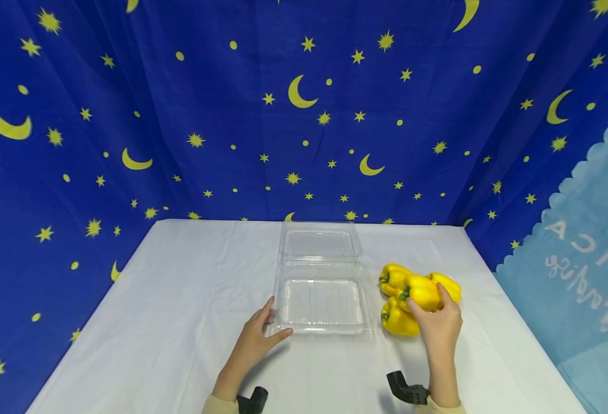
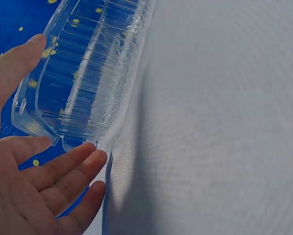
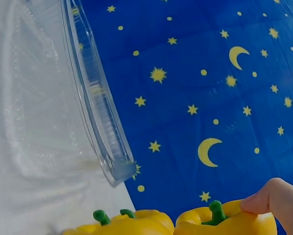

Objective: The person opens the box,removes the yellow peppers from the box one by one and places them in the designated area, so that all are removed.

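Note:
A clear plastic clamshell container [image 1: 323, 329] lies on the table with its hinged lid [image 1: 320, 259] folded back behind the base. My left hand [image 1: 254, 336] is at the base's front left corner, thumb and fingers spread and fairly straight. In the left wrist view the thumb lies along the rim and the fingertips [image 2: 95, 156] reach the corner. To the right of the container, my right hand [image 1: 441, 322] grips a yellow bell pepper [image 1: 422, 292] between thumb and fingers. That pepper overlaps other yellow bell peppers [image 1: 399, 319] grouped around it; their green stems point left.
A white cloth [image 1: 180, 299] covers the table. Blue fabric [image 1: 242, 115] with yellow moons and stars hangs behind and at the sides. At the right, a light blue panel [image 1: 588, 253] with lettering hangs. Black mounts [image 1: 407, 391] sit on both wrists.

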### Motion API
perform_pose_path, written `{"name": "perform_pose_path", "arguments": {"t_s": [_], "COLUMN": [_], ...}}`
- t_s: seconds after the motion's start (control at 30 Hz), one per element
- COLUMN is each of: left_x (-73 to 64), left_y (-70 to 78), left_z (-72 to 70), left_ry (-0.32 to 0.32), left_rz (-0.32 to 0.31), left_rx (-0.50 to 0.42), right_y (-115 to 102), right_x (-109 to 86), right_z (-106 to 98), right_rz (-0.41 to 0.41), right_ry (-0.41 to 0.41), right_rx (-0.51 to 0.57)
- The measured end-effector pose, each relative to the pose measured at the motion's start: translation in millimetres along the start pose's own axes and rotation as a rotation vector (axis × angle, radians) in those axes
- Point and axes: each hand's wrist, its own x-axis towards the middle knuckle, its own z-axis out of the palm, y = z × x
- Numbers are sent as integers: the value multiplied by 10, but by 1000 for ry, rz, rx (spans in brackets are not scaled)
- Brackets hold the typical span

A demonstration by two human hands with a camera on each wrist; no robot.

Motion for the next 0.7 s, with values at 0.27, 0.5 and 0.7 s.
{"name": "perform_pose_path", "arguments": {"t_s": [0.27,0.5,0.7], "left_x": [2,3,2], "left_y": [1,7,13], "left_z": [7,7,5], "left_ry": [0,-2,-7], "left_rz": [-2,-6,-10], "left_rx": [1,-1,-12], "right_y": [76,125,164], "right_x": [62,112,140], "right_z": [-71,-149,-201], "right_rz": [0,20,26], "right_ry": [39,65,75], "right_rx": [-17,-18,-15]}}
